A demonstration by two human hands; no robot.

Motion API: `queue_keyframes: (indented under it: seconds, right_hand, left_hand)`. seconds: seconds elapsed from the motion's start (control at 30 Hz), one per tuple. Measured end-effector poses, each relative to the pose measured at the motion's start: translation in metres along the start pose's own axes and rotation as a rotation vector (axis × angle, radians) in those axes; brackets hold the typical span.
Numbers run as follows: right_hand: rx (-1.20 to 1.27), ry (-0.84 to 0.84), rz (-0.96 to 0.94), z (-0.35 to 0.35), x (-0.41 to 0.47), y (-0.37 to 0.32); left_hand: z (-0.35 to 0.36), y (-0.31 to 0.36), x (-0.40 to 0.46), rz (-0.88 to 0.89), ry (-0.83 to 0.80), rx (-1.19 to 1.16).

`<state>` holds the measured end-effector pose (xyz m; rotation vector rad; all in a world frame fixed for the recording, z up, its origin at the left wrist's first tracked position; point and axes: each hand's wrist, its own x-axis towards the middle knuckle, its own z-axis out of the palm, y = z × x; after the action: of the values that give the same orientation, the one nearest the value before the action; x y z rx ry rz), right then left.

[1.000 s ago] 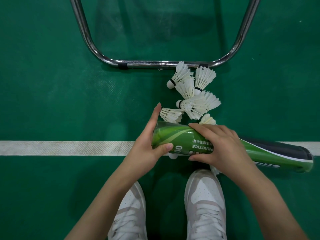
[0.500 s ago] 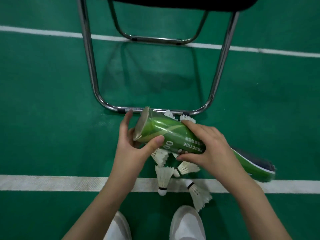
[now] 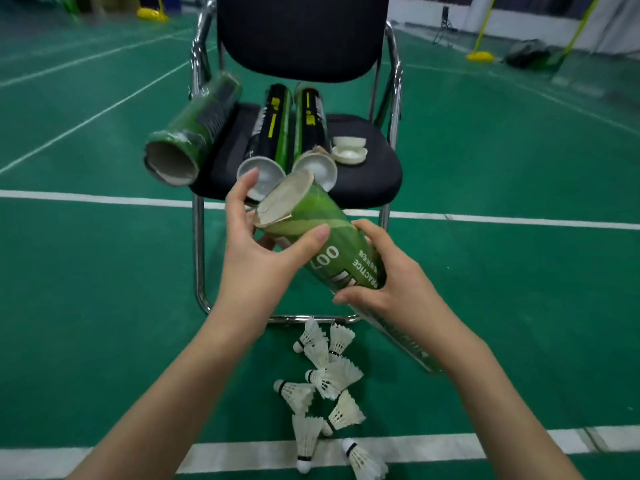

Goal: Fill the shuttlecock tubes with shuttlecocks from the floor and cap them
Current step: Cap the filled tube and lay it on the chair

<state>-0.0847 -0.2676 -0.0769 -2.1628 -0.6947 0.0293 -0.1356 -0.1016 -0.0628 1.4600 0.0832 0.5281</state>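
Note:
I hold a green shuttlecock tube (image 3: 322,237) slantwise in front of the chair, its open, frayed mouth pointing up and left. My left hand (image 3: 256,247) grips the tube near the mouth, thumb on top. My right hand (image 3: 391,282) wraps the tube's middle, over the word PRACTICE. Several white shuttlecocks (image 3: 329,379) lie on the green floor below my hands. On the chair seat lie two capped tubes (image 3: 277,129) and loose white caps (image 3: 349,150). An open tube (image 3: 190,133) leans off the seat's left side.
A black chair (image 3: 367,174) with chrome legs stands right ahead on the green court floor (image 3: 104,289). White court lines cross in front and behind. Yellow post bases (image 3: 479,56) and a bag sit far back right.
My view has swung up from the floor to the chair. Both hands lifted the green tube off the floor and tilted its open end upward; the shuttlecocks now lie below it.

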Motion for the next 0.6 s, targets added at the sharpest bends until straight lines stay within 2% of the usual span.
queue_keyframes:
  seconds: [0.1, 0.23, 0.37, 0.6]
  right_hand:
    - [0.035, -0.013, -0.063, -0.020, 0.015, -0.009]
    - [0.016, 0.101, -0.152, -0.046, 0.047, -0.009]
    - [-0.115, 0.183, -0.119, -0.061, 0.093, 0.003]
    - [-0.236, 0.214, 0.000, -0.054, 0.165, 0.044]
  left_hand:
    - [0.005, 0.021, 0.017, 0.071, 0.006, 0.018]
    - [0.011, 0.041, 0.044, 0.133, -0.006, 0.029]
    - [0.015, 0.051, 0.062, 0.165, -0.017, 0.065]
    - [0.014, 0.055, 0.081, 0.148, -0.023, 0.090]
